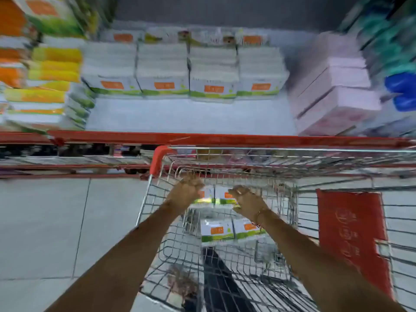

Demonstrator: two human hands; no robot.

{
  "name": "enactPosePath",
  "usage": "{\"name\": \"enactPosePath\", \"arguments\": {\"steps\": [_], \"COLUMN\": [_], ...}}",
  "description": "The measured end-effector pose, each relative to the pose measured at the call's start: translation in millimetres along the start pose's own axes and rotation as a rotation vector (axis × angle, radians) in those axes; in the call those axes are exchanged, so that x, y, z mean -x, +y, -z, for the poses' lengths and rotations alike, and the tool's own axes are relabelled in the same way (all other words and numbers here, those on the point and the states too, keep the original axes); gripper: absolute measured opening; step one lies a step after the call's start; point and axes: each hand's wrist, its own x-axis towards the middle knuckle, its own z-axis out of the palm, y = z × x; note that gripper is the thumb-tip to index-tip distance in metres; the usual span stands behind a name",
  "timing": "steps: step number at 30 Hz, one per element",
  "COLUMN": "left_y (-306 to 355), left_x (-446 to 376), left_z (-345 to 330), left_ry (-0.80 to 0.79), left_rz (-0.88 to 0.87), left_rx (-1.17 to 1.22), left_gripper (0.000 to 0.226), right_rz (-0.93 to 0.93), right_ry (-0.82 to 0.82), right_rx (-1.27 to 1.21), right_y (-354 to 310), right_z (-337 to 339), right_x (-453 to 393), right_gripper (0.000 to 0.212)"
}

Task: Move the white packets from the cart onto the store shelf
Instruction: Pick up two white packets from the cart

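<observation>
White packets with orange labels and green bottoms lie in a wire shopping cart. Both my hands are down inside the cart. My left hand grips the left side of a pair of white packets, and my right hand grips their right side. Two more white packets lie lower in the cart. On the store shelf above, several stacks of the same white packets stand at the back, with bare shelf in front of them. The view is motion-blurred.
A red shelf rail runs between cart and shelf. Yellow and orange packs fill the shelf's left side, pink packs the right. A red flap hangs on the cart's right. Grey floor tiles lie to the left.
</observation>
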Motion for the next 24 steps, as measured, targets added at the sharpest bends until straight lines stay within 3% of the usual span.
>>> {"name": "enactPosePath", "arguments": {"steps": [3,7,12,16,19,24], "left_y": [-1,-8,2,13,17,17], "left_x": [-22,-41,-37,-25,-14,23], "left_z": [-23,-39,-37,-24,-6,46], "left_ry": [-0.216,-0.315,-0.283,-0.220,-0.203,-0.032], "left_rz": [0.246,0.311,0.373,0.390,0.403,0.423], "left_rx": [0.135,0.182,0.316,0.294,0.309,0.437], "left_gripper": [0.084,0.099,0.087,0.074,0.066,0.060], "right_rz": [-0.084,-0.087,-0.075,-0.086,-0.081,-0.096], "right_ry": [0.021,0.015,0.034,0.115,0.191,0.378], "right_rx": [-0.011,-0.035,0.004,-0.106,-0.102,-0.146], "right_y": [18,27,27,26,18,-11], "right_z": [-19,-34,-41,-37,-28,8], "right_x": [-30,-60,-65,-50,-30,27], "right_gripper": [0.080,0.096,0.095,0.058,0.062,0.059]}}
